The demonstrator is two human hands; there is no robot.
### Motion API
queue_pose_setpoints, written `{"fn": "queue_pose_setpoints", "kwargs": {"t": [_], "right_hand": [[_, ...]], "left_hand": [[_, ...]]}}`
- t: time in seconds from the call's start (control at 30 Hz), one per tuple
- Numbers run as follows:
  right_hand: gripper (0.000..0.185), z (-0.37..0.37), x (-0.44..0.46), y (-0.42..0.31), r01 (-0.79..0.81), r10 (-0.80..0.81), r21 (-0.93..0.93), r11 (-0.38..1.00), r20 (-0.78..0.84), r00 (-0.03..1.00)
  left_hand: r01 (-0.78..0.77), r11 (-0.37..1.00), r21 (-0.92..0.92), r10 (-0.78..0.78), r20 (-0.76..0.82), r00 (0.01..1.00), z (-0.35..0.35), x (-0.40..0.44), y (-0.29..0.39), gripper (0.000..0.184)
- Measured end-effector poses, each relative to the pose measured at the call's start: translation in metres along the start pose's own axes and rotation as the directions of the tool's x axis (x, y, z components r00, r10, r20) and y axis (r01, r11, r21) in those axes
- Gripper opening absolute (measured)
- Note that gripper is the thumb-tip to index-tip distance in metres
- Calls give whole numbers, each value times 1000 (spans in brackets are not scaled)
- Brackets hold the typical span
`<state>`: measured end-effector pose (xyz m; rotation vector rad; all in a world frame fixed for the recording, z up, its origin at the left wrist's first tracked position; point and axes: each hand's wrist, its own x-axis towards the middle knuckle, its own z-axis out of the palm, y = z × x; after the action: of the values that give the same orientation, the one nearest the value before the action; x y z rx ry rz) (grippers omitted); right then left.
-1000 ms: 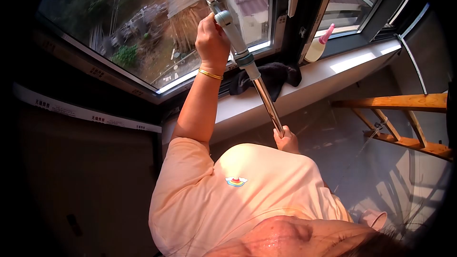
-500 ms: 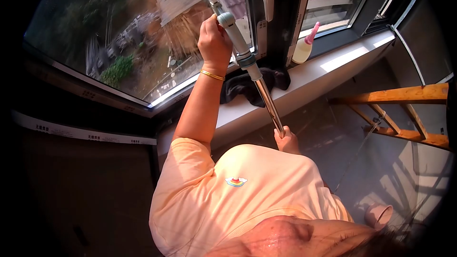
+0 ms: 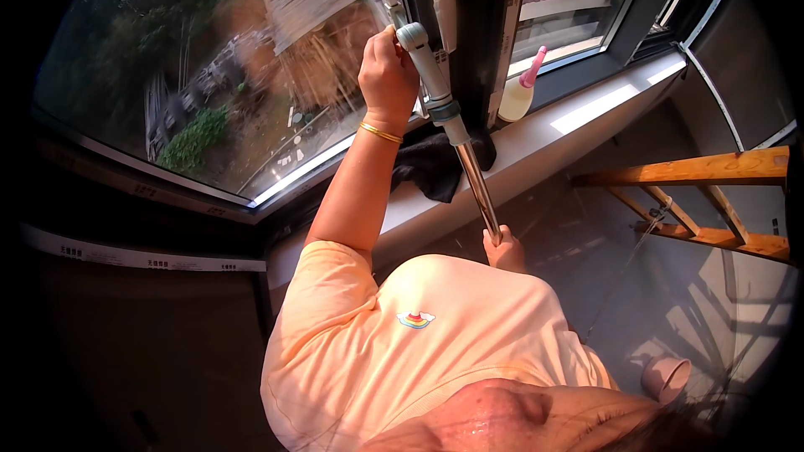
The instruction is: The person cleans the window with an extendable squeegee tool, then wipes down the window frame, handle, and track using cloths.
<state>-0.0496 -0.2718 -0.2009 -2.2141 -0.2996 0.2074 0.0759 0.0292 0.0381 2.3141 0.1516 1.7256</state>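
A long pole point(image 3: 476, 180) with a grey jointed head slants from the window down toward my body. My right hand point(image 3: 505, 251) is wrapped round its metal lower end. My left hand point(image 3: 388, 71), with a gold bangle at the wrist, is closed at the pole's upper joint, close to the window glass point(image 3: 276, 75); its fingertips are partly hidden, and what they pinch is hard to make out. Beyond the joint, a light bar runs up along the glass. Behind the pole a black cloth point(image 3: 427, 169) hangs over the sill point(image 3: 536, 138).
A spray bottle with a pink top point(image 3: 517, 98) stands on the sill to the right. A wrapped window handle point(image 3: 441, 0) is on the dark frame. Farther right is a wooden ladder point(image 3: 687, 169). A pink bucket point(image 3: 667, 378) sits on the floor at the lower right.
The window, cloth and bottle have shifted left in view. The pole's head and my left hand have moved slightly right, closer to the window's right frame. Both hands keep their closed shape.
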Motion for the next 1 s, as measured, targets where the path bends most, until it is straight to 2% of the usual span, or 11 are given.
{"fn": "queue_pose_setpoints", "kwargs": {"t": [0.57,0.7,0.77,0.8,0.9,0.97,1.0], "right_hand": [[26,-6,4,5,11,-11,8,1000,-68,998],[26,-3,1,4,12,-10,19,1000,-70,998],[27,-8,-1,0,8,-4,74,997,-57,998],[28,-10,-1,-1,44,-39,84,995,-63,997],[28,-17,-4,-17,18,-15,59,998,-55,998],[29,-19,-7,-17,54,-50,73,996,-57,997],[30,-19,-8,-16,102,-96,84,991,-72,993]], "left_hand": [[-10,999,-42,10,1,1000,18,6,10,29],[-7,995,-99,12,58,998,6,11,4,30],[107,953,-285,-65,154,986,-4,9,4,30],[147,946,-289,-118,113,987,-14,2,12,24],[142,959,-247,-130,64,989,-30,-60,10,30],[-65,972,-224,134,308,942,-44,-114,10,29],[-118,967,-225,212,454,866,-45,-137,11,31]]}}
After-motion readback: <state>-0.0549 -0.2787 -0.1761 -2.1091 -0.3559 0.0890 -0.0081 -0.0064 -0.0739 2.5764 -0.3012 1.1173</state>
